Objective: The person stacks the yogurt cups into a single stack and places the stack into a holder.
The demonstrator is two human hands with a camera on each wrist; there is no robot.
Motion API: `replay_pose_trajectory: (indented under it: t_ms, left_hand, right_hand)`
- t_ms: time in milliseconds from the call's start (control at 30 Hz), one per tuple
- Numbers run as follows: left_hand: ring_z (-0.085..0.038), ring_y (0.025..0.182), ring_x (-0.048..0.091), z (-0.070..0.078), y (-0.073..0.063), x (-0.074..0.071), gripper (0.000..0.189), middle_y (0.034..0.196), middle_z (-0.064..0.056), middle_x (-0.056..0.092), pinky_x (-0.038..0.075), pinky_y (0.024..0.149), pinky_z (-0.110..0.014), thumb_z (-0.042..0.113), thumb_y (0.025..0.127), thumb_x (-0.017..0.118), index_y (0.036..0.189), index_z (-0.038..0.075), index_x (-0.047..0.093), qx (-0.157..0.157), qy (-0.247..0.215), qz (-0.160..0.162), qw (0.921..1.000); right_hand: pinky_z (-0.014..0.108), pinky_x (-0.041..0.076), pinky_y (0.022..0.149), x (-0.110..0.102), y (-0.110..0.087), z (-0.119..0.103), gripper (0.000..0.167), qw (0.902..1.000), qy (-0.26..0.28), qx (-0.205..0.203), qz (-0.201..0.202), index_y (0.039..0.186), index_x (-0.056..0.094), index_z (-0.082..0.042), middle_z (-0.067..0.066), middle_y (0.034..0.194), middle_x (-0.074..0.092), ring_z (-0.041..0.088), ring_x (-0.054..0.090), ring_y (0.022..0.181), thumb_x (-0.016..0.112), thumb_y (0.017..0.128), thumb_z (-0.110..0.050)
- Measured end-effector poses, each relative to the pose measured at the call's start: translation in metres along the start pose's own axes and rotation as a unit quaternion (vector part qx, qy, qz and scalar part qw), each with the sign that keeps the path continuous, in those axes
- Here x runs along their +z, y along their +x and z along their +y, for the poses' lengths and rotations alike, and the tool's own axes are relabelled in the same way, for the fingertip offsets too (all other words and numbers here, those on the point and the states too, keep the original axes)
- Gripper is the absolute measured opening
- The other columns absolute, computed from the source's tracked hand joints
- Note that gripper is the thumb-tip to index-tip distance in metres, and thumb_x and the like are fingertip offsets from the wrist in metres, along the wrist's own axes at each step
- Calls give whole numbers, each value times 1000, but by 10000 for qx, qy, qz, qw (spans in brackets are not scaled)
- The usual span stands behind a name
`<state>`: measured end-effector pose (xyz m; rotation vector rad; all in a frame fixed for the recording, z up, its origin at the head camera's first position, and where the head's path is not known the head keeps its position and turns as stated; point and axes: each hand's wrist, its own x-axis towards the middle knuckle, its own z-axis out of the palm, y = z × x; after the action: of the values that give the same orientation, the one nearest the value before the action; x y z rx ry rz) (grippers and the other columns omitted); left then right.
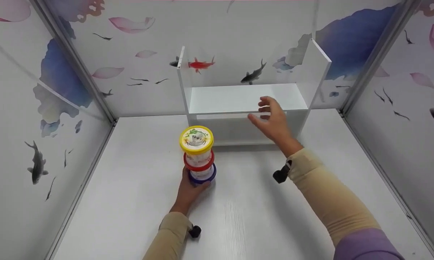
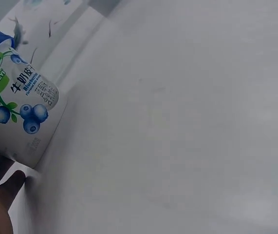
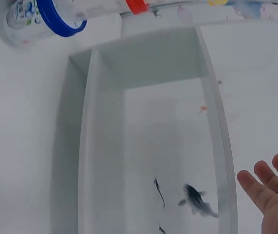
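Observation:
Three round tubs stand stacked left of the middle in the head view. On top is the yellow-lidded tub (image 1: 196, 141), under it the red-lidded tub (image 1: 199, 167), and lowest the blue-lidded tub (image 1: 203, 174). My left hand (image 1: 188, 192) grips the lowest one from the near left, thumb in front and fingers at its far side. Blueberries and green leaves decorate that tub's white wall (image 2: 27, 112) in the left wrist view. Raised before the white shelf, my right hand (image 1: 273, 121) holds nothing, its fingers loosely bent and spread from the thumb.
The white shelf (image 1: 245, 99) stands against the back wall, with two upright side panels and a horizontal board. Its right panel (image 1: 316, 68) rises just beyond my right hand. Printed walls (image 1: 68, 144) with metal corner strips enclose the white table (image 1: 141, 187) on both sides.

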<state>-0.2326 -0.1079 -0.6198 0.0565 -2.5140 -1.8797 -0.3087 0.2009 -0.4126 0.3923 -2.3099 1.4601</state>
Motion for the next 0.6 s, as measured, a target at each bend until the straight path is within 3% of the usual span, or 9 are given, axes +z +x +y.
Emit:
replay_pose_trajectory:
  t_ms: [333, 600]
  left_hand:
    - [-32, 146, 36, 6, 2, -1, 117, 158, -2, 39, 26, 119, -58, 39, 68, 94, 159, 27, 22, -252, 104, 9, 9996]
    - [-33, 145, 37, 8, 4, -2, 115, 157, -3, 41, 27, 119, -58, 37, 67, 95, 158, 25, 25, -430, 150, -84, 9989]
  right_hand:
    - [45, 51, 101, -69, 7, 28, 63, 9903, -509, 544, 1170, 138, 46, -1, 17, 126, 55, 28, 59, 115, 77, 90, -26]
    - [37, 52, 99, -102, 3, 42, 61, 9772, -827, 929, 1719, 138, 47, -1, 13, 123, 55, 22, 59, 112, 74, 92, -31]
